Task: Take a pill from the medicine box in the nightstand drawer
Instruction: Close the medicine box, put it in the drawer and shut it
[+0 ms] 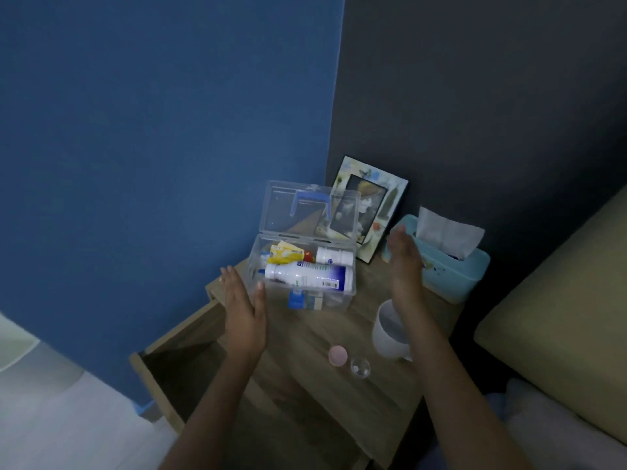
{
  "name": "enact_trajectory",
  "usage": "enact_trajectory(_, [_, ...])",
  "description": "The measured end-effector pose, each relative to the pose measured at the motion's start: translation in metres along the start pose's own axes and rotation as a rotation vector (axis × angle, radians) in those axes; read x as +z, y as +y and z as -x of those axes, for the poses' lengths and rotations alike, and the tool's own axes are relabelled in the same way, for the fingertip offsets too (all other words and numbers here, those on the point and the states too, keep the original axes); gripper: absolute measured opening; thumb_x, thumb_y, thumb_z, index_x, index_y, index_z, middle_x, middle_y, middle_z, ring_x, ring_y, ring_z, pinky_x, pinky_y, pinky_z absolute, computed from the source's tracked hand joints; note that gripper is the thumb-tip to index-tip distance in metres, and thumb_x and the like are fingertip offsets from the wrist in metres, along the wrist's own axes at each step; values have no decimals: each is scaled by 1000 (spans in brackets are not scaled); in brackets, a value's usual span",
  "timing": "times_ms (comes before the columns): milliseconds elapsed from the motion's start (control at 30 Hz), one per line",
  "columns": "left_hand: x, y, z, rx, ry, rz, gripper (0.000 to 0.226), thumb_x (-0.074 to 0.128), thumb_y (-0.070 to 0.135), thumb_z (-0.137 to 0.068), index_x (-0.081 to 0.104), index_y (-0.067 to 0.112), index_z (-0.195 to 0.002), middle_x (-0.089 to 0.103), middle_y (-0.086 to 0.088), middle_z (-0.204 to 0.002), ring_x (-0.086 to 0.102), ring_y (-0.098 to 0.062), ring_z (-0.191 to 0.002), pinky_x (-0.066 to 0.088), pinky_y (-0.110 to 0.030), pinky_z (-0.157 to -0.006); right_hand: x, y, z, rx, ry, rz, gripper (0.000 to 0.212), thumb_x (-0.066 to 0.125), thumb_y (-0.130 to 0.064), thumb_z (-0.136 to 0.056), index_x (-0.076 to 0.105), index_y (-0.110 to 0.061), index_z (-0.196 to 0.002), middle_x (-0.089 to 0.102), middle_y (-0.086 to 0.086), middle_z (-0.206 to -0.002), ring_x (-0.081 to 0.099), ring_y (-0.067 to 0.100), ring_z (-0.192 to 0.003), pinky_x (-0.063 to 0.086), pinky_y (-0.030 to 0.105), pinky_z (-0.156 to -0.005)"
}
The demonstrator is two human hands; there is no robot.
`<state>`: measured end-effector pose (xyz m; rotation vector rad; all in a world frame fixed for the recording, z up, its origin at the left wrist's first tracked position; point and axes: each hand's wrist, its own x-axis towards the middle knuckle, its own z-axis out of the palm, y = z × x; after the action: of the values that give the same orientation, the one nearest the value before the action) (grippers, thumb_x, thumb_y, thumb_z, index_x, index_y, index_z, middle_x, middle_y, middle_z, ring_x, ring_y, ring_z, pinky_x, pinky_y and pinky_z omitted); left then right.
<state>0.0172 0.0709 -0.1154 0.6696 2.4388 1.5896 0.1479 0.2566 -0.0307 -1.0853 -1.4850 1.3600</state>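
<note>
A clear plastic medicine box (342, 300) stands on the wooden nightstand (305, 395) with its lid (278, 212) raised. Inside lie a large white bottle (307, 275), a smaller white bottle (334, 256) and a yellow packet (285, 254). My left hand (242, 312) is flat and open just left of the box, holding nothing. My right hand (403, 262) is open to the right of the box, apart from it. In front of the box lie a pink cap (338, 355) and a small clear cup (360, 367) with a white pill in it.
A white mug (386, 334) stands under my right forearm. A teal tissue box (448, 266) and a picture frame (373, 205) sit at the back. The nightstand drawer (176, 364) is pulled out on the left. A bed edge (559, 317) lies to the right.
</note>
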Motion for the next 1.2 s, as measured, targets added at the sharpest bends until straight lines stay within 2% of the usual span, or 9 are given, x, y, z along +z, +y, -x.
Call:
enact_trajectory(67, [0,-2,-16,-65,-78,21,78,28,55,-92,-3,16,-152,-6,0,-161,-4,-14,-148,4,-33,-120,27,0,-37,107,-101,90,55,26,-49,-101,57,-12,-127,55,12,-136,54,25,-121,39,38,-107])
enact_trajectory(133, [1,-4,-26,-89,-127,48,81,28,58,-90,-2,16,-152,-4,0,-162,-1,-15,-148,5,-32,-119,49,8,-64,162,-160,168,64,23,-52,-100,44,-9,-142,42,14,-149,45,29,-133,35,37,-110])
enact_trajectory(233, [3,-10,-34,-129,-156,87,77,29,56,-92,4,16,-153,7,-3,-161,10,-19,-148,11,-30,-116,67,19,-84,277,-127,220,73,24,-60,-96,35,-8,-146,37,17,-151,48,32,-127,37,31,-89])
enact_trajectory(367, [2,-15,-33,-160,-171,162,71,31,55,-92,12,22,-152,21,-5,-159,23,-23,-144,20,-32,-112,81,24,-104,420,-74,102,81,28,-63,-94,16,-9,-152,13,13,-161,26,31,-144,24,40,-113])
enact_trajectory(600, [2,-17,-35,-205,-161,279,62,29,53,-95,21,26,-151,28,-3,-156,26,-22,-143,22,-25,-100,80,19,-103,352,-81,-26,80,29,-70,-88,32,-19,-149,32,8,-156,32,25,-143,26,44,-119])
enact_trajectory(700, [1,-14,-35,-222,-157,306,68,26,60,-91,24,27,-150,30,-2,-156,28,-23,-143,24,-34,-109,78,10,-99,393,-106,-248,81,23,-75,-87,28,-24,-151,22,7,-160,26,24,-146,21,46,-120])
enact_trajectory(833, [-3,-10,-34,-233,-150,370,69,21,63,-90,36,25,-145,38,-2,-151,34,-21,-140,28,-39,-112,64,6,-68,273,-113,-372,84,30,-79,-80,38,-25,-145,41,5,-151,42,25,-136,31,47,-116])
enact_trajectory(967, [-6,-4,-32,-225,-135,437,58,19,58,-94,46,29,-136,51,2,-135,45,-11,-124,34,-20,-93,55,21,-33,320,-80,-265,37,56,-44,-92,64,-16,-115,63,13,-128,63,28,-110,49,42,-99])
enact_trajectory(1200, [-7,0,-35,-232,-98,446,61,17,56,-96,45,22,-139,46,12,-121,42,-4,-115,33,-22,-93,59,43,1,54,5,-33,40,46,-6,-97,49,-6,-137,48,6,-146,44,17,-134,32,22,-107])
